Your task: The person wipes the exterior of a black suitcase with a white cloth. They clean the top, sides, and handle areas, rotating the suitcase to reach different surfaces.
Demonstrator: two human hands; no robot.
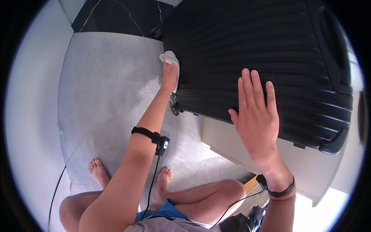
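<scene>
A large black ridged suitcase (239, 46) stands at the upper right, with a caster wheel (175, 110) at its lower left corner. My left hand (168, 75) reaches far forward and presses a white cloth (172, 58) against the suitcase's left end. Its fingers are partly hidden by the cloth. My right hand (257, 112) lies flat on the ridged side, fingers stretched out and thumb apart, holding nothing.
Grey tiled floor (108, 81) spreads at the left, bordered by a white wall (34, 100) and a black marbled panel (116, 17). A pale cabinet (232, 141) stands behind the suitcase's near edge. Black cables (151, 185) run from my arm straps. My bare feet (98, 172) rest on the floor.
</scene>
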